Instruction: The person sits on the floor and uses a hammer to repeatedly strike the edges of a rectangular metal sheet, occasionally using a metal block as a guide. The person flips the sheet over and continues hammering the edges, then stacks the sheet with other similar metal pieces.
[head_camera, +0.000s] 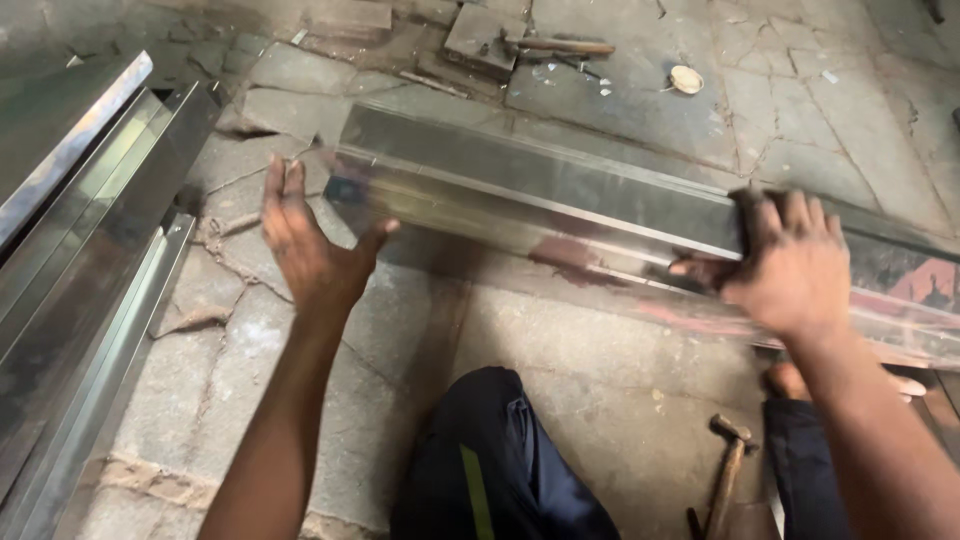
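Steel channel (560, 195) lying across cracked stone floor (620, 390), running from upper left down to right edge, shiny and motion-blurred. Right hand (790, 265) pressing on channel's top face, fingers (795, 215) spread flat and thumb hooked along lower lip: a bracing grip, not a closed fist. Left hand (315, 245) hovering open just short of channel's near end, palm turned toward it, fingers apart, touching nothing that can be made out through blur. Sitting low on floor, knee (490, 460) in dark trousers with green stripe between both arms. Hammer (728, 470) resting on floor below right forearm, untouched. More steel sections (80, 270) stacked along left edge, well apart from piece being handled. Wooden-handled tool (560, 45) and small round lid (686, 79) lying on floor beyond channel. Judging by posture, positioning or shifting channel under way, one end steadied, other about to be caught. Next move calling for left hand closing on free end so both ends are held evenly, keeping fingers off sharp folded edge.
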